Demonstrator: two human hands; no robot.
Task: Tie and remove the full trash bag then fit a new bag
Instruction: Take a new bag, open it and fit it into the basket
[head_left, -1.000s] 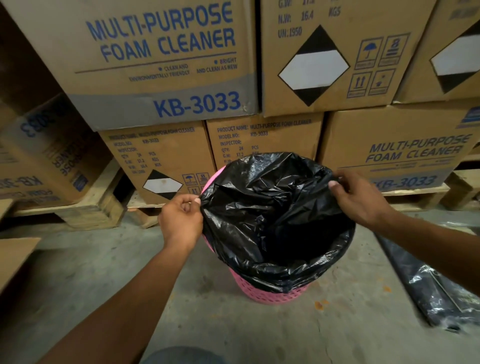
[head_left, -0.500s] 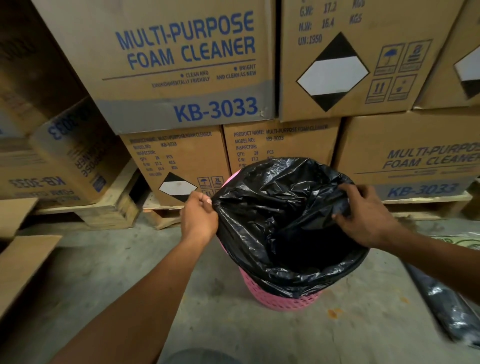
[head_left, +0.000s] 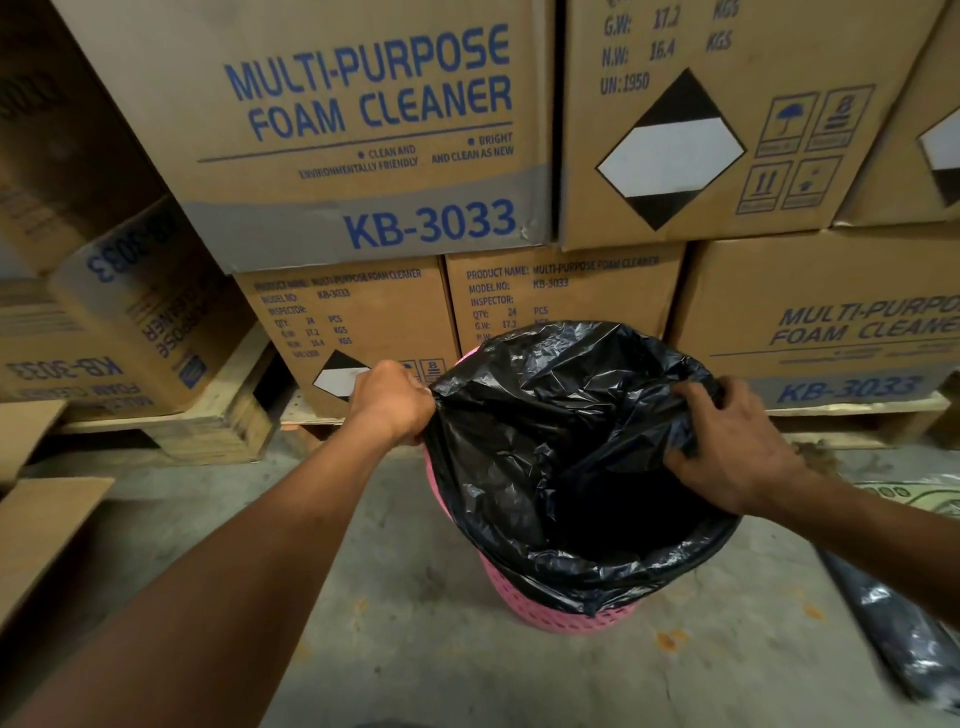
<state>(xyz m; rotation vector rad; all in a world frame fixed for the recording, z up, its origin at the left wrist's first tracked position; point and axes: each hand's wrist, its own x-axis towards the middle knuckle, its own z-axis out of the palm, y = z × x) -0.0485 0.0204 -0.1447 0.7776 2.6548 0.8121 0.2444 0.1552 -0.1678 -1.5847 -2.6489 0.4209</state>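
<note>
A black trash bag (head_left: 550, 431) lines a pink perforated bin (head_left: 561, 610) standing on the concrete floor. The bag's mouth is open and its edge is folded down over the near rim. My left hand (head_left: 392, 400) is closed on the bag's edge at the bin's left side. My right hand (head_left: 732, 447) grips the crumpled bag edge at the right side, fingers hooked into the plastic. The inside of the bag is dark and I cannot see its bottom.
Stacked cardboard cartons (head_left: 374, 130) of foam cleaner on wooden pallets (head_left: 208, 421) stand close behind the bin. Flat cardboard (head_left: 36, 530) lies at the left. Another black bag (head_left: 904, 629) lies on the floor at the right.
Both hands stay on the bag's edge. My right hand has moved inward and down, bunching the plastic. The camera has shifted closer and to the left.
</note>
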